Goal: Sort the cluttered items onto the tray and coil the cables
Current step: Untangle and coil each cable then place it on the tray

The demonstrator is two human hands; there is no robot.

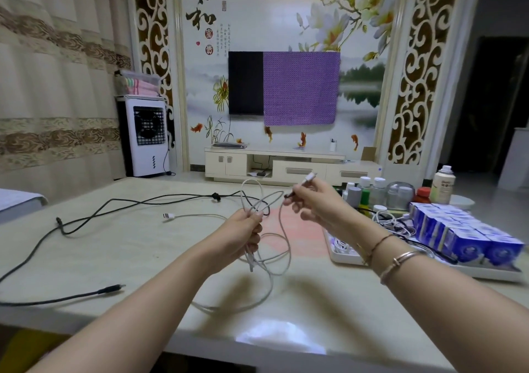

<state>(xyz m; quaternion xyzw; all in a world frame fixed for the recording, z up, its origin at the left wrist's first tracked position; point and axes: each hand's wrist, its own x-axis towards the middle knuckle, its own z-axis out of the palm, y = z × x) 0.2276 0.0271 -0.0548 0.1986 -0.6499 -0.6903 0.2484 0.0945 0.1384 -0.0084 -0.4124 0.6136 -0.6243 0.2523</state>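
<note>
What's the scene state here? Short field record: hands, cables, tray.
left hand: grips gathered loops of white cable
right hand: pinches the cable's plug end, raised above the table
white cable slack: hangs from both hands, trails on the table
black cable: uncoiled, sprawled across table's left side
tray: right side, holds blue boxes and white cords
bottles: upright behind the tray

Pale table, black cable sprawled left, white tray at right

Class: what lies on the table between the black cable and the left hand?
In the head view, a white cable's plug end lies between the black cable and left hand.
</note>
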